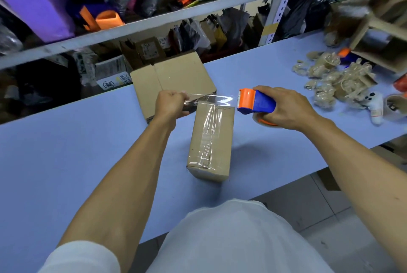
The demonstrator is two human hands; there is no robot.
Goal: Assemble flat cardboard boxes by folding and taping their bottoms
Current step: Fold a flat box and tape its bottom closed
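I pinch the tape [204,100] end in my left hand [170,105]; my right hand [284,107] grips the dispenser [256,102]. The strip spans crosswise above the far end of the box [211,140] (long axis toward me), on the table [66,151].

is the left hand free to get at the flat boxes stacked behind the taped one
Probably not yet. The left hand pinches the end of the clear tape stretched from the dispenser in the right hand. The flat boxes lie just beyond it, nothing between.
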